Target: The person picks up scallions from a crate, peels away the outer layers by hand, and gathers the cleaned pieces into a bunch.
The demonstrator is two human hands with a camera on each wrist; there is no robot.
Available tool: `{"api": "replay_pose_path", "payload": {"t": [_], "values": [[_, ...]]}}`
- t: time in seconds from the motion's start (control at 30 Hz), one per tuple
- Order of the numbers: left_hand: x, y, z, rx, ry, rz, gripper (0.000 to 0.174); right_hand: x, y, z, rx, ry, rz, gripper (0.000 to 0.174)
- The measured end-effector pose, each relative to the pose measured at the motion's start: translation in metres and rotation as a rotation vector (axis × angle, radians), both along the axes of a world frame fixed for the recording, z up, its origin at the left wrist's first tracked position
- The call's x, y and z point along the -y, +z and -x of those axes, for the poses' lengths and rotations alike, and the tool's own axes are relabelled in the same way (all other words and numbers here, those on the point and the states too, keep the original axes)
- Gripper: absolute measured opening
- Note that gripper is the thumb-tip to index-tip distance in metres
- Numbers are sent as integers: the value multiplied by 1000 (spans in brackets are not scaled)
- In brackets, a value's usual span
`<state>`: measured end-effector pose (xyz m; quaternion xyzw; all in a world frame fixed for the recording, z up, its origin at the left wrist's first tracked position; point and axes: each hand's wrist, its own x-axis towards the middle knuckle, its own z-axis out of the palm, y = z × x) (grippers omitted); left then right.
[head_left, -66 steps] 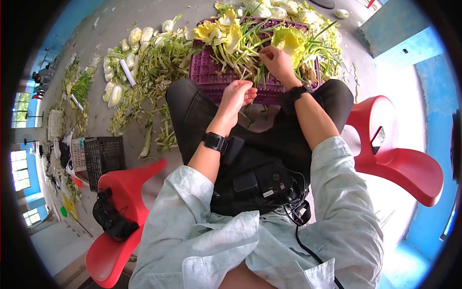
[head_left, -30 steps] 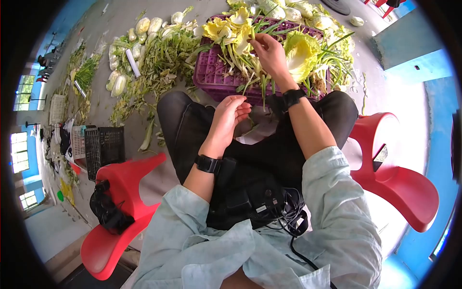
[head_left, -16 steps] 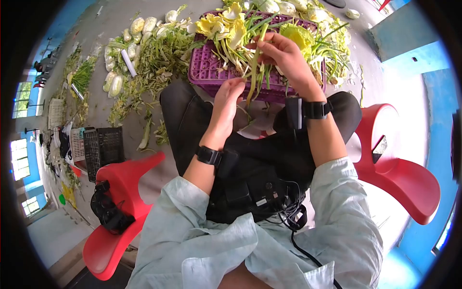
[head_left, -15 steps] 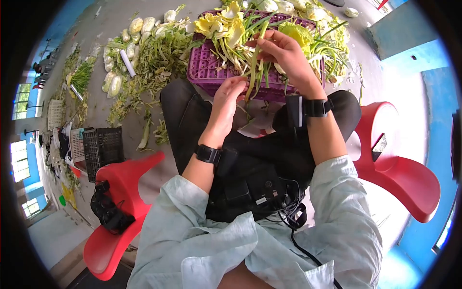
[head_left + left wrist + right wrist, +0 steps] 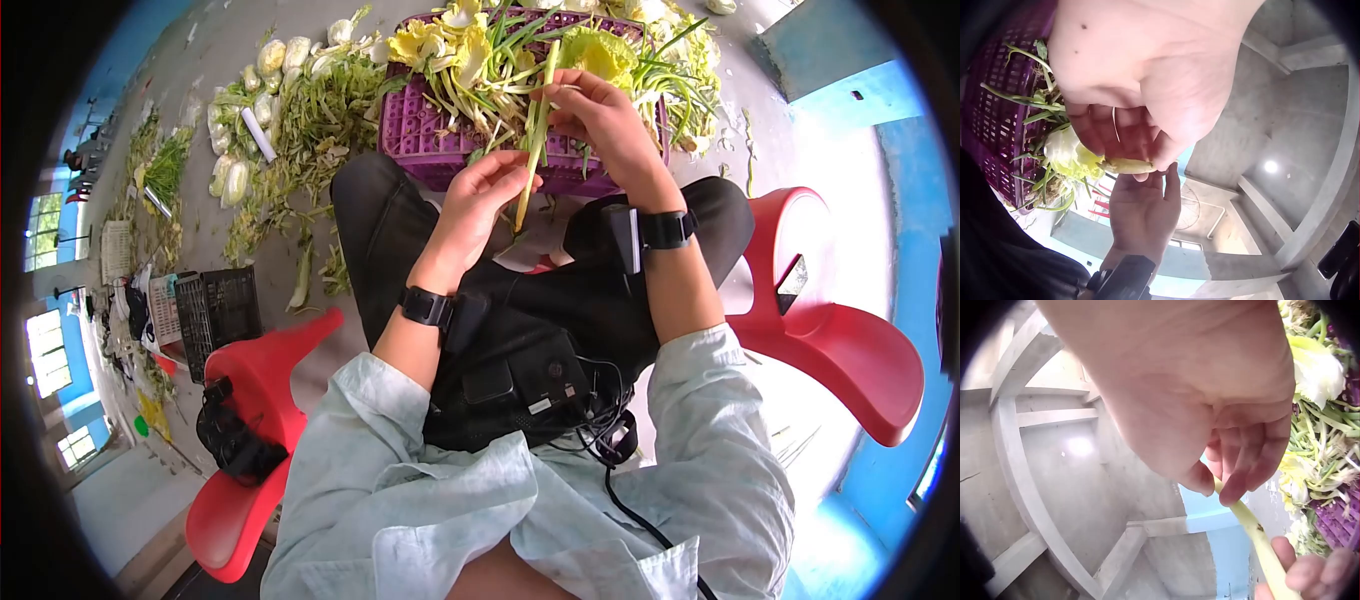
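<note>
A long yellow-green scallion stalk [image 5: 538, 130] hangs slantwise between the two hands, in front of the purple crate [image 5: 402, 135]. My right hand [image 5: 615, 130] pinches its upper part between thumb and fingers. Lower down, the left hand [image 5: 475, 200] grips it, and the yellowish tip sticks out below. In the right wrist view the stalk [image 5: 1260, 540] has a small dark spot, and left fingertips [image 5: 1307, 572] curl at its lower end. The left wrist view shows a short length of stalk [image 5: 1127, 166] beneath the left thumb and fingers. Rooted scallions [image 5: 475, 105] lie on the crate.
Yellow cabbage leaves [image 5: 425, 42] and a broad leaf [image 5: 598, 55] lie on the crate top. Leaf trimmings [image 5: 325, 130] and cabbages [image 5: 236, 182] cover the floor to the left. Red seats stand left [image 5: 265, 375] and right [image 5: 800, 270]; a black basket [image 5: 218, 305] is farther left.
The right hand reached into the crate's scallions, drew out the stalk and brought it back. The left hand, earlier beside the crate holding nothing, has moved onto the stalk's lower part.
</note>
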<state>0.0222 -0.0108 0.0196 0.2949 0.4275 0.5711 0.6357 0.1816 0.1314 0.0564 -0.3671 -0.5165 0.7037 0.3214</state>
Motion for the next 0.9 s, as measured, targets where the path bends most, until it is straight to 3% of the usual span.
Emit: {"api": "replay_pose_path", "payload": {"t": [0.2, 0.43, 0.9], "values": [[-1, 2, -1, 90, -16, -9, 34, 7, 0, 3, -12, 75, -43, 28], [-3, -1, 0, 138, -57, -25, 33, 17, -10, 6, 26, 61, 98, 22], [-1, 5, 4, 160, -31, -45, 34, 13, -4, 17, 19, 107, 51, 21]]}}
